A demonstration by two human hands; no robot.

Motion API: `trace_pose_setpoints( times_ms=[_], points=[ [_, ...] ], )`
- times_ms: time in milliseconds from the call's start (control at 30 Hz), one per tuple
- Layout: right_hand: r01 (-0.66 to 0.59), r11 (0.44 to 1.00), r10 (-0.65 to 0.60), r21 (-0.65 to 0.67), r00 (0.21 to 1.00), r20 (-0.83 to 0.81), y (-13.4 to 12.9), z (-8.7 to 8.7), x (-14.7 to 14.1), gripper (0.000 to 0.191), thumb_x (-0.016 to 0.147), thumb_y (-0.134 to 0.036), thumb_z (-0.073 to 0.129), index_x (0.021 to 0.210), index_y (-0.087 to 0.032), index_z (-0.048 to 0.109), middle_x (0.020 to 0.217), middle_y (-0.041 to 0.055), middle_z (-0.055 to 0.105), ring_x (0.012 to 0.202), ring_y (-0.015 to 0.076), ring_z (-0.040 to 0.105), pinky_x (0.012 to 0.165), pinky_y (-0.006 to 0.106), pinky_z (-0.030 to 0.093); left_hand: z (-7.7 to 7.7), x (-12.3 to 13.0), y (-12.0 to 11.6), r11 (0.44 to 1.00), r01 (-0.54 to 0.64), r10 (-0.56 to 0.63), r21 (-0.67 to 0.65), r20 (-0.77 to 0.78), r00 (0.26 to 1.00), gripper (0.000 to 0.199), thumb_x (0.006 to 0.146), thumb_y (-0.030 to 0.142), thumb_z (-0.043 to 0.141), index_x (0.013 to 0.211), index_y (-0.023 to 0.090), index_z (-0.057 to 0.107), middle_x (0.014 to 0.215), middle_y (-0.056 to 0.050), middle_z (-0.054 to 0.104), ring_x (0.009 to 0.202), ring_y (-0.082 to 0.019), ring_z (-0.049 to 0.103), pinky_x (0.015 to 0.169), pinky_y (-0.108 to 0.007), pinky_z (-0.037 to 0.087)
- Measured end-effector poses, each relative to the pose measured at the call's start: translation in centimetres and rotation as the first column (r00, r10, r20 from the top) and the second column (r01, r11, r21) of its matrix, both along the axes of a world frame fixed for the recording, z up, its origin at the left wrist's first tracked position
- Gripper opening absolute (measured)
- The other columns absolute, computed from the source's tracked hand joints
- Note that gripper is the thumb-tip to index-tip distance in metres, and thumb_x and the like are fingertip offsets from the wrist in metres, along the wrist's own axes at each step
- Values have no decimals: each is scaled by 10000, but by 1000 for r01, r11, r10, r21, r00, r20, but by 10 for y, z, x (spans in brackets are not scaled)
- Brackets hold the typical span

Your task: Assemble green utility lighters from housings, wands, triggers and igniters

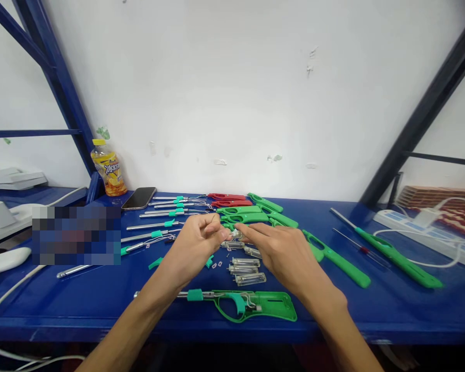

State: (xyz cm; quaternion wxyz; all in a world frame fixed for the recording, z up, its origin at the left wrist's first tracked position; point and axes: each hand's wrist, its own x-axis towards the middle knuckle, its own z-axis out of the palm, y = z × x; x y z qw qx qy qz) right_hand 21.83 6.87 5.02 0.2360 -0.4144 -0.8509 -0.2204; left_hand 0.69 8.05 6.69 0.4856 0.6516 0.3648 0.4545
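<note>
My left hand [197, 245] pinches one end of a small clear part [235, 234], and the fingers of my right hand [281, 250] close on its other side. Beneath and between the hands lie several clear fuel tanks [250, 279]. Nearer the front edge, an open green lighter half [275, 305] holds a metal tube with a teal sleeve [195, 295], a teal trigger [239, 304] and wires. Left of my hands are several metal tubes [139, 226] with teal pieces. Green handle shells [346, 266] and red ones [227, 203] lie behind and to the right.
On the blue table [112, 310], a phone [139, 198] and a drink bottle [110, 168] stand back left. A green lighter [399, 256], a thin red-marked tool [365, 250] and a white power strip [430, 232] lie right. White cables [8, 294] run along the left.
</note>
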Motion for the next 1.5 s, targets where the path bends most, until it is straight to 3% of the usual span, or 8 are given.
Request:
trace_pose_setpoints(
  times_ms=[267, 400, 533, 667, 800, 1033, 1267, 1500],
  points=[
    [9, 998, -10, -57, 1000, -17, -11, 13, 6, 446, 962, -26, 534, 1298, -255, 717, 1014, 38, 847, 719, 195, 745, 577, 298, 431, 2, 5, -3, 999, 39, -39, -15, 17, 999, 511, 850, 476, 771, 729, 250, 329, 615, 100, 384, 473, -55, 235, 460, -213, 197],
    [-83, 988, 55, -129, 978, -202, -28, 32, 25, 216, 1097, -256, 528, 1237, -264, 692, 1037, 23, 825, 843, 210, 773, 699, 304, 514, 13, 3, -8, 993, 115, -115, 16, -6, 993, 380, 979, 479, 659, 839, 249, 390, 795, 50, 628, 416, -35, 307, 442, -224, 276],
    [-88, 975, -7, -206, 908, -419, -50, 47, 52, 189, 1135, -381, 458, 1121, -281, 619, 939, 3, 748, 765, 191, 696, 697, 312, 516, 10, -2, -21, 983, 116, -79, 145, -241, 967, 188, 1077, 392, 508, 947, 257, 522, 807, 40, 642, 476, -89, 436, 466, -251, 356],
    [-118, 922, -74, -369, 881, -467, -61, 28, 59, 225, 1148, -401, 365, 994, -286, 483, 848, 7, 618, 690, 195, 571, 627, 329, 479, -20, -10, -44, 932, 103, 88, 346, -495, 864, 154, 1090, 281, 497, 1065, 294, 649, 869, 12, 692, 747, -179, 646, 608, -294, 463],
    [-183, 825, -70, -535, 906, -417, -61, -9, 44, 98, 1116, -334, 476, 1044, -275, 445, 991, 15, 630, 846, 200, 618, 753, 336, 523, -48, -14, -61, 819, 140, 191, 556, -496, 847, 235, 1054, 153, 554, 1193, 298, 675, 1126, -27, 712, 1066, -238, 635, 977, -392, 503],
    [-172, 725, -49, -667, 953, -299, -58, -26, 31, 109, 1075, -250, 591, 1034, -261, 491, 1029, -7, 628, 882, 198, 601, 762, 332, 473, -58, 2, -56, 766, 196, 170, 612, -487, 857, 274, 1069, 46, 520, 1135, 239, 703, 1058, -26, 684, 970, -222, 571, 864, -362, 495],
    [-228, 765, 47, -602, 952, -301, -54, -31, 27, 103, 1084, -249, 601, 993, -234, 555, 979, 4, 637, 879, 200, 595, 778, 330, 456, -68, 5, -56, 759, 213, 156, 615, -489, 858, 305, 1063, 23, 529, 1201, 237, 697, 1049, -8, 687, 957, -211, 597, 945, -395, 495],
    [-363, 814, 185, -454, 902, -389, -49, -40, 25, 219, 1002, -6, 510, 986, -222, 546, 963, 12, 658, 868, 192, 585, 778, 327, 438, -67, 6, -55, 760, 197, 163, 620, -475, 864, 309, 1052, 40, 568, 1262, 232, 689, 1052, -16, 700, 946, -213, 616, 851, -350, 527]
  ],
)
